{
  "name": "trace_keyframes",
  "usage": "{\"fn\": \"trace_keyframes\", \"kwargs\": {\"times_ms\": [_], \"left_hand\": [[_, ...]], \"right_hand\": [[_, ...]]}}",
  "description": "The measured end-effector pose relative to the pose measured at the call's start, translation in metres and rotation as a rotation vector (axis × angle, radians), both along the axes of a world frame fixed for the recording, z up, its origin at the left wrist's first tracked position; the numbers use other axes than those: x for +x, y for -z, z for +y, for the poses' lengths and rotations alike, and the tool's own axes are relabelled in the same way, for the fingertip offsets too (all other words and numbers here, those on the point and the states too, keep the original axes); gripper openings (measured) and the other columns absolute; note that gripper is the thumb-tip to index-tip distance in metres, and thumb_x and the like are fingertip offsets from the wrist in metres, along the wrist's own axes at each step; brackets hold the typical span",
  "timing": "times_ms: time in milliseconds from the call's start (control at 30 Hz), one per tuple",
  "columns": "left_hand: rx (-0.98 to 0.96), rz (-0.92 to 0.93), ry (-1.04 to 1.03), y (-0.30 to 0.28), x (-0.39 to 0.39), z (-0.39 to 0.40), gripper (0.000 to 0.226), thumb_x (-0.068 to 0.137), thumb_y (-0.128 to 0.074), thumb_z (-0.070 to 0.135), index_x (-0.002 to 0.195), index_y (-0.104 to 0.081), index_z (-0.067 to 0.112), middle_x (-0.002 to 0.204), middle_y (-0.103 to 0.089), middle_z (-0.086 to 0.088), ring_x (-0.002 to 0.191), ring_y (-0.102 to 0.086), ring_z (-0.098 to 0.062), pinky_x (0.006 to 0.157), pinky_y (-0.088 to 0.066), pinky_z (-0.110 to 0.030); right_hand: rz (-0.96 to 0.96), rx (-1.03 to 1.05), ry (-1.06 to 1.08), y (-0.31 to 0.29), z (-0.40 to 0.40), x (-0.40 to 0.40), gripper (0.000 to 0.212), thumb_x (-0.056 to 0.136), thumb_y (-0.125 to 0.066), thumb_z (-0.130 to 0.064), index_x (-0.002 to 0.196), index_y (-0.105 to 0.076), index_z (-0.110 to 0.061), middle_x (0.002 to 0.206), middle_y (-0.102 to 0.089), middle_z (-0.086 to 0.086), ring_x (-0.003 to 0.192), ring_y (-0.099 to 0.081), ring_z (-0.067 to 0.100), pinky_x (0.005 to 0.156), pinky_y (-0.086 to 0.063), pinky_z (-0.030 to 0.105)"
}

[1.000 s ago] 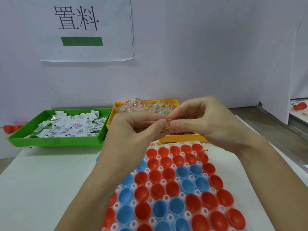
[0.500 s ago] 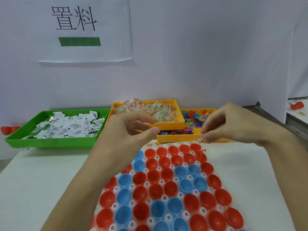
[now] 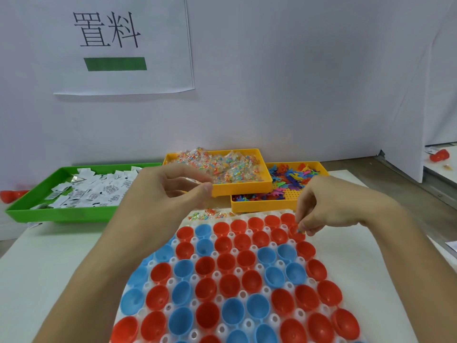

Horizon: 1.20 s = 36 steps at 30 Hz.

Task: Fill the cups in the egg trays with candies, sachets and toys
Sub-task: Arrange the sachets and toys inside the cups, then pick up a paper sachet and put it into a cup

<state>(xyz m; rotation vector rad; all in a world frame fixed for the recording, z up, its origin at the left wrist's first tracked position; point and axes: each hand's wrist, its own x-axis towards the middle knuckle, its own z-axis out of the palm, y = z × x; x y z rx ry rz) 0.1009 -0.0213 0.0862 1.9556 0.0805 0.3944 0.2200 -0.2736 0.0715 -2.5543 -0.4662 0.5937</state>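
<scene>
A white egg tray holds several red cups and blue cups, all open side up. My right hand pinches a small candy packet just above a red cup near the tray's far right corner. My left hand hovers over the tray's far left, thumb and curled fingers pinching what looks like clear candy packets. A few loose candy packets lie at the tray's far edge.
Behind the egg tray stand a green tray of white sachets, a yellow tray of candy packets and a yellow tray of coloured toys. Stray red cups lie at the far left and on the right bench. A white wall with a paper sign closes the back.
My hands were together pinching a packet; they have parted. The right hand moved right and down with a candy packet to a far-right cup. The left hand stayed up.
</scene>
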Motion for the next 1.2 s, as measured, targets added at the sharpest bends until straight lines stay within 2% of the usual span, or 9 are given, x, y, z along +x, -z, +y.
{"fn": "trace_keyframes", "kwargs": {"times_ms": [200, 300, 467, 633, 733, 833, 967, 1100, 1200], "left_hand": [[0.023, 0.007, -0.034, -0.002, -0.001, 0.0, 0.007, 0.087, -0.071, 0.018, 0.088, -0.075, 0.024, 0.076, -0.076, 0.001, 0.069, -0.073, -0.01, 0.083, -0.057, -0.039], [0.054, 0.013, -0.069, -0.003, -0.002, 0.006, 0.005, 0.086, -0.071, 0.022, 0.087, -0.075, 0.025, 0.078, -0.076, 0.001, 0.07, -0.073, -0.012, 0.085, -0.057, -0.047], [0.149, 0.021, -0.214, 0.003, 0.0, 0.03, 0.003, 0.085, -0.072, 0.023, 0.084, -0.075, 0.025, 0.076, -0.076, 0.004, 0.072, -0.071, -0.017, 0.079, -0.058, -0.042], [0.204, 0.057, -0.438, 0.018, -0.002, 0.071, 0.014, 0.089, -0.066, 0.016, 0.081, -0.074, 0.025, 0.081, -0.074, 0.008, 0.084, -0.069, -0.014, 0.084, -0.056, -0.042], [0.243, 0.068, -0.563, 0.025, -0.004, 0.09, 0.017, 0.088, -0.064, 0.013, 0.079, -0.073, 0.025, 0.08, -0.071, 0.01, 0.083, -0.067, -0.017, 0.078, -0.051, -0.035], [0.322, 0.088, -0.653, 0.032, -0.002, 0.1, 0.013, 0.087, -0.065, 0.01, 0.086, -0.075, 0.017, 0.076, -0.068, 0.006, 0.078, -0.063, -0.015, 0.074, -0.045, -0.031], [0.46, 0.148, -0.628, 0.034, 0.015, 0.107, 0.012, 0.086, -0.066, 0.005, 0.092, -0.077, 0.007, 0.085, -0.073, -0.008, 0.078, -0.062, -0.02, 0.076, -0.046, -0.029], [0.582, 0.172, -0.57, 0.032, 0.044, 0.112, 0.008, 0.086, -0.072, 0.009, 0.091, -0.077, 0.006, 0.086, -0.074, -0.012, 0.077, -0.062, -0.025, 0.074, -0.047, -0.03], [0.659, 0.265, -0.512, 0.032, 0.067, 0.117, 0.013, 0.084, -0.074, 0.011, 0.097, -0.077, 0.009, 0.093, -0.074, -0.015, 0.08, -0.065, -0.03, 0.076, -0.053, -0.035]], "right_hand": [[-0.012, 0.009, 0.042, 0.006, 0.007, 0.0, 0.013, 0.08, -0.081, -0.006, 0.083, -0.069, -0.01, 0.067, -0.075, 0.0, 0.064, -0.074, 0.011, 0.062, -0.057, 0.022], [-0.027, -0.011, 0.038, 0.006, 0.008, 0.0, 0.011, 0.079, -0.082, -0.009, 0.079, -0.072, -0.011, 0.066, -0.075, -0.002, 0.064, -0.074, 0.009, 0.063, -0.058, 0.022], [-0.128, -0.077, 0.01, 0.003, 0.01, -0.002, 0.017, 0.077, -0.085, -0.02, 0.066, -0.073, -0.021, 0.054, -0.067, -0.014, 0.051, -0.062, -0.004, 0.051, -0.045, 0.015], [-0.134, -0.072, -0.015, 0.0, 0.005, -0.002, 0.017, 0.084, -0.079, -0.014, 0.07, -0.076, -0.023, 0.065, -0.073, -0.009, 0.063, -0.07, 0.004, 0.066, -0.058, 0.024], [-0.139, -0.084, -0.038, -0.001, 0.003, 0.0, 0.018, 0.085, -0.078, -0.013, 0.071, -0.075, -0.024, 0.066, -0.073, -0.011, 0.064, -0.07, 0.001, 0.06, -0.054, 0.019], [-0.142, -0.083, -0.054, 0.001, 0.002, 0.002, 0.017, 0.084, -0.079, -0.012, 0.072, -0.075, -0.024, 0.067, -0.073, -0.011, 0.064, -0.07, 0.001, 0.057, -0.052, 0.016], [-0.156, -0.088, -0.07, 0.0, -0.001, 0.004, 0.015, 0.084, -0.079, -0.014, 0.075, -0.074, -0.025, 0.068, -0.074, -0.009, 0.064, -0.07, 0.003, 0.061, -0.055, 0.02], [-0.166, -0.087, -0.08, -0.001, -0.005, 0.004, 0.014, 0.084, -0.078, -0.018, 0.08, -0.072, -0.03, 0.069, -0.073, -0.012, 0.063, -0.067, -0.001, 0.061, -0.049, 0.02], [-0.203, -0.058, -0.055, -0.002, -0.008, 0.005, 0.013, 0.088, -0.075, -0.021, 0.083, -0.07, -0.033, 0.072, -0.074, -0.011, 0.063, -0.068, -0.002, 0.065, -0.049, 0.021]]}}
